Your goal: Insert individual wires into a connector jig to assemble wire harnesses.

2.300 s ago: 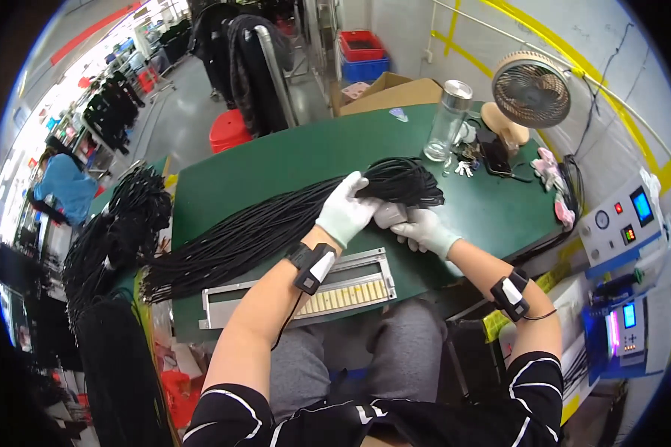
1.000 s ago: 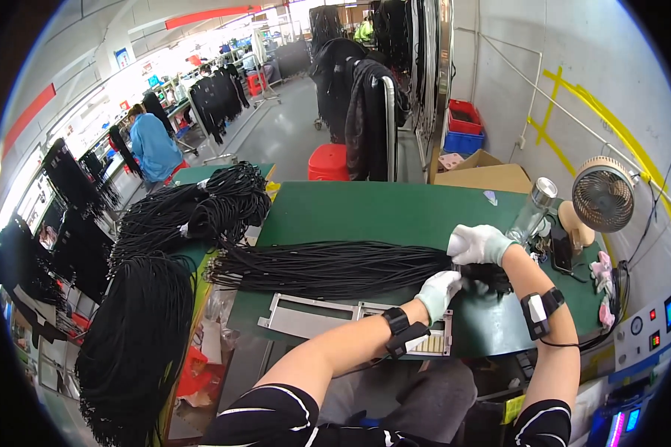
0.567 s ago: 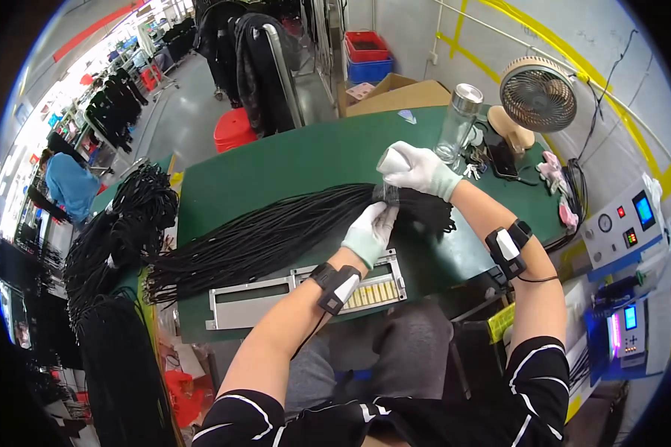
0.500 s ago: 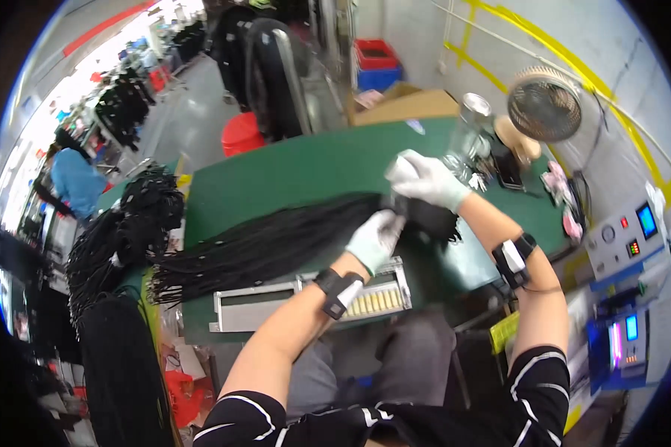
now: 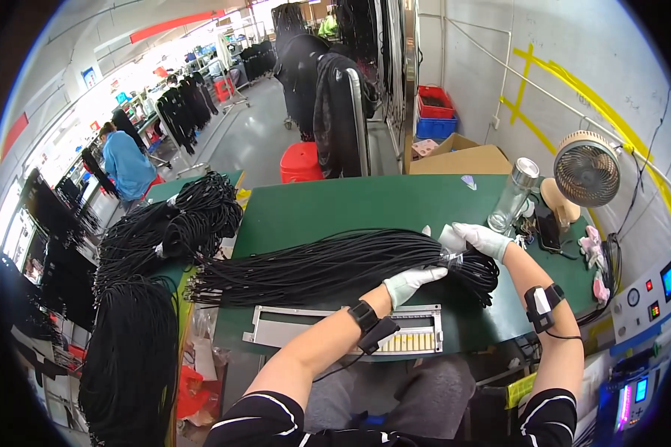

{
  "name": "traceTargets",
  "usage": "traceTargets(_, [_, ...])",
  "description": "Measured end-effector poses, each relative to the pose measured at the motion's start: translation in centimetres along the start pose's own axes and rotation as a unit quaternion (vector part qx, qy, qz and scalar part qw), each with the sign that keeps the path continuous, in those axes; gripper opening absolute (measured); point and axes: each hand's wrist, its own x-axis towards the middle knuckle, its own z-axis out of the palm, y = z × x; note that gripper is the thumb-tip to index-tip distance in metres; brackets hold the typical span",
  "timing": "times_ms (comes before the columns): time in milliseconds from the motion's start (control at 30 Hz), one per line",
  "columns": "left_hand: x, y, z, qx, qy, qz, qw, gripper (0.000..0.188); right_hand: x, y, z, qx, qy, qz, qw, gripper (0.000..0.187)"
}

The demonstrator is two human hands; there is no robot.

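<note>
A long bundle of thin black cords [image 5: 320, 264] is laid across the green, smooth-topped counter [image 5: 328, 201], in the middle of the frame. Its loose ends, with small light tips, are spread at the left; its right end is bent downward near the hands.

The left hand [image 5: 414, 283], covered by a white knitted glove, is placed at the near edge of the bundle. It is curved around the cords, and one white fingertip is seen at the far edge. How firmly the cords are gripped cannot be told.

By the right hand [image 5: 484, 240], gloved in the same way, a whitish roll-shaped piece [image 5: 452, 238] is pinched above the bundle, between the fingers and the thumb. Just below this piece, the cords are encircled by a shiny transparent band [image 5: 452, 260].

A silver metal rectangular frame [image 5: 276, 333] is set along the near edge of the counter and is partly covered by the left forearm. Cream-coloured small blocks [image 5: 414, 343] are lined up in its right part. To the upper right, a clear cylindrical bottle [image 5: 511, 197], a dark flat phone [image 5: 548, 227] and a beige round fan [image 5: 587, 170] are seen. At the left, a tangled heap of black cords [image 5: 201, 212] is piled.
</note>
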Motion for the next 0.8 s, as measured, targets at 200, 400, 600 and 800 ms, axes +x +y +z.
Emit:
traceTargets(200, [1.6,-0.3,-0.7,0.199,-0.042,-0.02,0.979,0.049,3.1,1.3,1.9,-0.179,-0.04,-0.021,0.983,0.049])
traceTargets(400, [5.6,-6.5,-3.3,0.203,-0.116,-0.086,0.968,0.051,0.8,-1.7,1.5,-0.207,-0.058,0.07,0.974,0.042])
traceTargets(600, [5.9,-9.6,-9.8,0.108,-0.047,-0.198,0.973,0.04,-5.2,-8.6,5.4,-0.224,0.186,-0.212,0.933,0.042])
traceTargets(800, [2.7,-3.5,-2.2,-0.114,0.015,-0.174,0.978,0.043,-9.8,-7.2,10.2,-0.556,0.193,-0.227,0.776,0.061])
